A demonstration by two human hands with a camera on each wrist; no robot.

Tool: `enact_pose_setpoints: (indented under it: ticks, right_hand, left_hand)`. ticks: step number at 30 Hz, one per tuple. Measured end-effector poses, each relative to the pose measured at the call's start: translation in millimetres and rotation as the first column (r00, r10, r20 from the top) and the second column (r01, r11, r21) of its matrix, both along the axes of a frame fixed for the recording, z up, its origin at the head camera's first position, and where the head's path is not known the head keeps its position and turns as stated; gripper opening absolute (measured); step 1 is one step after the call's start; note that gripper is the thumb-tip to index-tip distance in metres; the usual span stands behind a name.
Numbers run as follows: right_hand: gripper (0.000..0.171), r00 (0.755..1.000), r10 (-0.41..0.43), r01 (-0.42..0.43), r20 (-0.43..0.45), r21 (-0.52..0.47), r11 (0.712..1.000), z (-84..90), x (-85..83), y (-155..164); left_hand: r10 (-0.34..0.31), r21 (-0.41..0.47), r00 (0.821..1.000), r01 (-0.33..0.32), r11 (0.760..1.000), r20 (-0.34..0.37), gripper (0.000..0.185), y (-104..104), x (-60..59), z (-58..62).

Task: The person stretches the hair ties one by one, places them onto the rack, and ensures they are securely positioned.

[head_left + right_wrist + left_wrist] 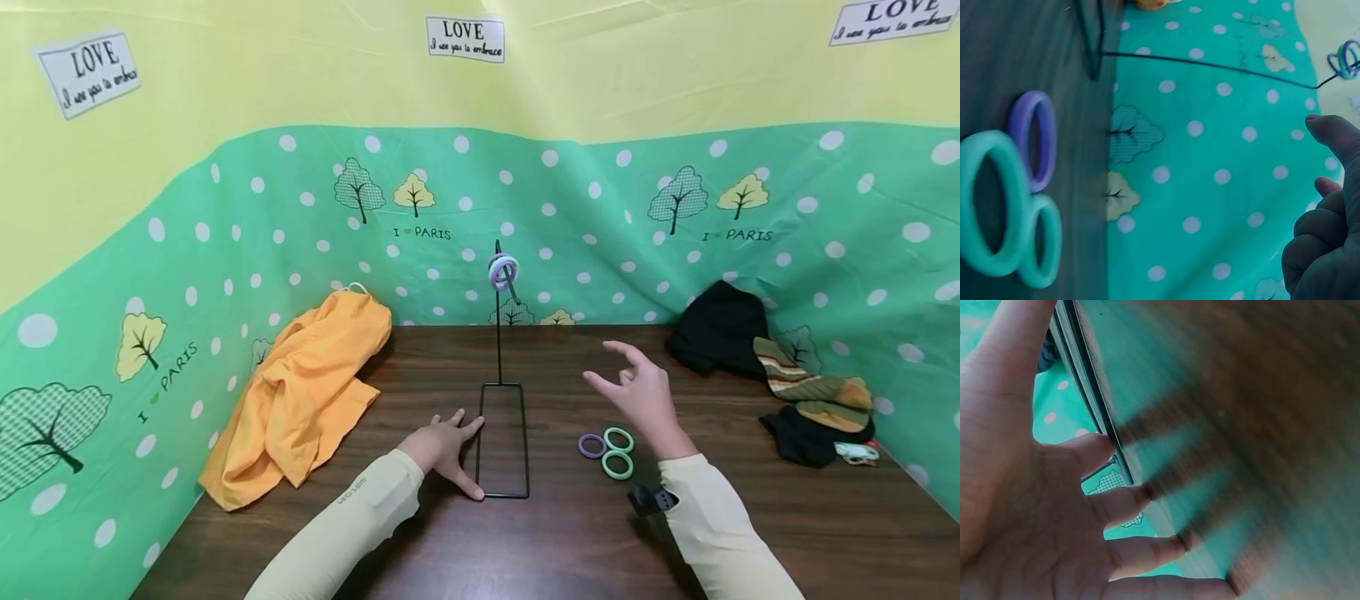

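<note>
A black wire stand [499, 350] has a rectangular base flat on the wooden table, an upright rod and a hook at the top. On the hook hang purple and mint green rings [503, 272]. My left hand [448, 450] rests on the table left of the base, fingers spread, thumb and a fingertip touching its edge. Above the table to the right of the stand, my right hand [639, 398] is raised with thumb and index finger apart and nothing between them. Below it lie a purple ring [592, 434] and two mint green rings [991, 265], close together.
An orange cloth [315, 383] lies heaped at the left. At the right are a black cloth item [720, 329], a striped cloth item [802, 379] and a smaller black one [802, 437]. A patterned green and yellow curtain [600, 217] surrounds the table [570, 550].
</note>
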State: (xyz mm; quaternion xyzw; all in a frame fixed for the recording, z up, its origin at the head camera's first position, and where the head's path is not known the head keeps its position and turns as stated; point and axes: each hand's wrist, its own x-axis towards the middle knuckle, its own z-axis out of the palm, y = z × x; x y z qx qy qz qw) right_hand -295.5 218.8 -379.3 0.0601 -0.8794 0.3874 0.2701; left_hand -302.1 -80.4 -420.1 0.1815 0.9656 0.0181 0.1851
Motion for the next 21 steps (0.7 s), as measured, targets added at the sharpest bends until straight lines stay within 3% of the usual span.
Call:
enact_pose_setpoints:
  ticks: [8,21]
  right_hand:
    - [0.054,0.990,0.000,0.001,0.138,-0.008,1.000,-21.3,2.1,14]
    - [0.062,0.947,0.065,-0.044,0.316,-0.075,0.996,-47.5,9.3,17]
  left_hand:
    - [0.001,-0.004,1.000,-0.001,1.000,0.005,0.119,1,-1.0,0.6]
    - [0.008,-0.008,1.000,-0.008,1.000,0.014,0.119,2,0.4,1.0]
